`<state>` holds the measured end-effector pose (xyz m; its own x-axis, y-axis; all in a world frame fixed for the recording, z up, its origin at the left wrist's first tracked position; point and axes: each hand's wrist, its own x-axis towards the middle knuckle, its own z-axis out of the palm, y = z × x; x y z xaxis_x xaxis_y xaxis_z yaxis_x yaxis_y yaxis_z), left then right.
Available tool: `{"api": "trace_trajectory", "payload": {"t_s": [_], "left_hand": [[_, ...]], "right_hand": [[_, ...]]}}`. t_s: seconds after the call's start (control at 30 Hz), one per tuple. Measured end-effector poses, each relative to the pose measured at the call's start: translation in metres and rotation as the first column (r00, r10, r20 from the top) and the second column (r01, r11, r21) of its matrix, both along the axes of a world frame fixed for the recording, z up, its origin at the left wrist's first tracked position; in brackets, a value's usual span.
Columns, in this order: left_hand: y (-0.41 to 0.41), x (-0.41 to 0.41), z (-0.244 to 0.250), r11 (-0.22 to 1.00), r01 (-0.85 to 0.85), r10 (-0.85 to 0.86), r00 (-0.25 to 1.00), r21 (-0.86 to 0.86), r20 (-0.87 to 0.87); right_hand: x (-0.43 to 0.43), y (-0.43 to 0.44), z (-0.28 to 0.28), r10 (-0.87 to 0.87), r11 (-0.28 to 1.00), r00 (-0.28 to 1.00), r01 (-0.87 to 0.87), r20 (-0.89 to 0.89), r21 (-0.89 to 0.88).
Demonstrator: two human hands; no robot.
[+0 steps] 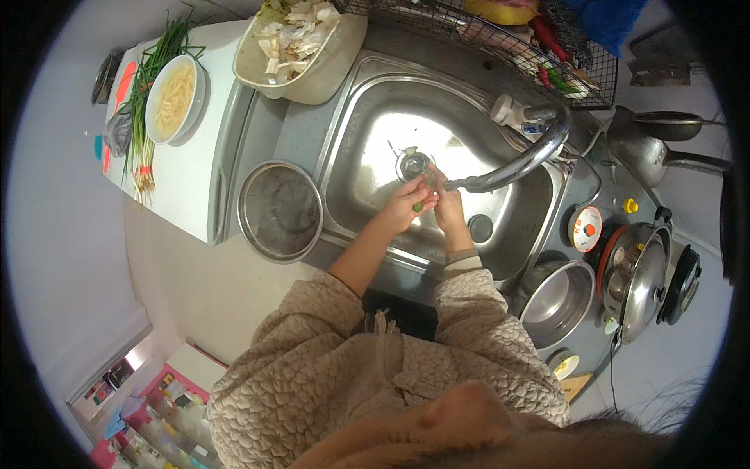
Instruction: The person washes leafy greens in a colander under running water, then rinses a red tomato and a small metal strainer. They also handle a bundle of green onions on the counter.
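Observation:
Both my hands are over the stainless steel sink (375,135), close together beneath the curved metal faucet (515,170). My left hand (404,206) has its fingers closed around a small green vegetable (418,207), of which only a bit shows. Beside it, my right hand (448,202) is under the faucet's mouth, fingers reaching toward the left hand's fingertips. Water seems to run over the fingers. Whether the right hand grips anything is hidden. Just beyond the fingertips lies the sink drain (413,166), with a pale scrap at its rim.
A metal basin (241,214) stands left of the sink, below a scrap-filled plastic bin (328,70). Farther left, a white surface (190,193) bears a white bowl (199,111) and green onions (140,117). At right are a steel pot (559,305) and a lidded pan (641,299).

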<state>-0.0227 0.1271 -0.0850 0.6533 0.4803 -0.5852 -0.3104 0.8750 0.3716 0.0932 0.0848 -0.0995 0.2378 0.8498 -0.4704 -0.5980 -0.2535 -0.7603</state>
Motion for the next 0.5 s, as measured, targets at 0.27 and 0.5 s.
{"api": "trace_trajectory", "payload": {"t_s": [0.27, 0.5], "left_hand": [[-0.004, 0.006, 0.014, 0.889, 0.125, -0.037, 0.979, 0.441, -0.202], [-0.002, 0.014, 0.020, 0.590, 0.465, 0.021, 0.809, 0.660, -0.588]], "right_hand": [[-0.012, 0.000, 0.038, -0.015, 0.999, 0.977, 0.021, 0.214, -0.026], [-0.014, -0.011, 0.032, -0.059, 0.998, 0.494, 0.024, 0.867, 0.054]]}}
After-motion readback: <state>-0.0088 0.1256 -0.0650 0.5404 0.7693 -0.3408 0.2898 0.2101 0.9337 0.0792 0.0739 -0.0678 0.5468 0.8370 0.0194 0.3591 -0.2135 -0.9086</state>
